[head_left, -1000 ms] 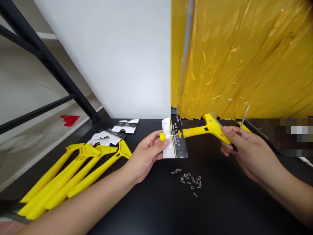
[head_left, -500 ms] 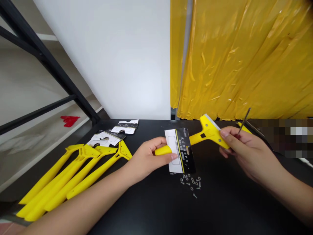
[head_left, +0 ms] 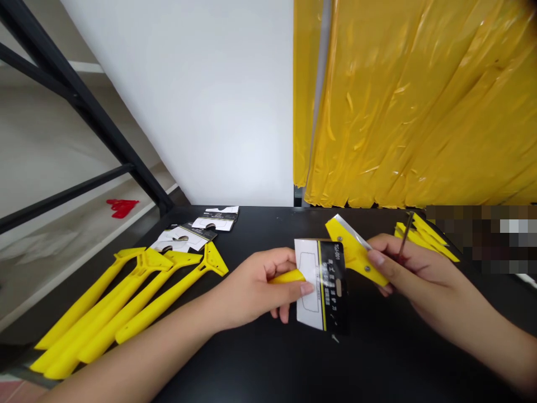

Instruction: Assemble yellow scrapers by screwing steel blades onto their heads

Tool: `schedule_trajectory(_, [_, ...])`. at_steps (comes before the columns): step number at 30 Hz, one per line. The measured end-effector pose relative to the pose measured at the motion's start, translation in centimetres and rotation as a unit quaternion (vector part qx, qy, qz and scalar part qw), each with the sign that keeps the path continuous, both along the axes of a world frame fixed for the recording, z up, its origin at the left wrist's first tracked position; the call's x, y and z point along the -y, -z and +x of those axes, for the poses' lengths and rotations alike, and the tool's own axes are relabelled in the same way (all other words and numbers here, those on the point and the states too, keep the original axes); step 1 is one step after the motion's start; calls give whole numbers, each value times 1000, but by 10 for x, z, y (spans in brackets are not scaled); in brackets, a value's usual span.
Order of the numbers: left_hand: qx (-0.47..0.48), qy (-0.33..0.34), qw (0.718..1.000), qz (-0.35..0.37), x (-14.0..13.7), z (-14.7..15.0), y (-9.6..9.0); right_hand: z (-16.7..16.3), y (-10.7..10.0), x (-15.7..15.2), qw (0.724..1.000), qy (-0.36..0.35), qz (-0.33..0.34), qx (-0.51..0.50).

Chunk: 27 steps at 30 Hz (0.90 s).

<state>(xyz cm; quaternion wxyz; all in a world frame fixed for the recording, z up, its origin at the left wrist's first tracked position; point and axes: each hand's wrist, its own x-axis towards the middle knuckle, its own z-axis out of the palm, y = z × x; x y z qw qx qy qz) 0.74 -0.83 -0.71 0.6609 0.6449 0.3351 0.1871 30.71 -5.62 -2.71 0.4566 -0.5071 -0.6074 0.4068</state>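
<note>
A yellow scraper (head_left: 353, 258) with a metal blade along its head is held between both hands. My left hand (head_left: 268, 285) is closed on its handle and pinches a black-and-white packaging card (head_left: 307, 285) through which the handle passes. My right hand (head_left: 403, 268) grips the blade end of the head, with a thin dark metal rod (head_left: 405, 238), perhaps a screwdriver, between its fingers. Two screws show in the head. The card hides part of the handle. One small screw (head_left: 335, 338) lies on the table below the card.
Several yellow scraper handles (head_left: 168, 291) lie at the left of the black table (head_left: 251, 369). Behind them are several packaging cards (head_left: 182, 238). More yellow parts (head_left: 423, 238) lie at the right. A yellow plastic sheet (head_left: 419, 112) and white panel (head_left: 218, 112) stand behind.
The card has moved along the handle, closer to the scraper's head. Both hands and the scraper have come lower, and the card now covers most of the loose small hardware.
</note>
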Motion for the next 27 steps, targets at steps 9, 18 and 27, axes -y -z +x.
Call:
schedule_trajectory(9, [-5,20,1000,-6,9,3,-5,-8,-3,4,999,-15,-34,-1])
schedule_trajectory(18, [97,-16,993,-70,12,9,11,-18,2,14,988,-126,-87,13])
schedule_trajectory(27, [112,-84,987,-82,16,12,5,-23,2,15,995,-59,-64,-47])
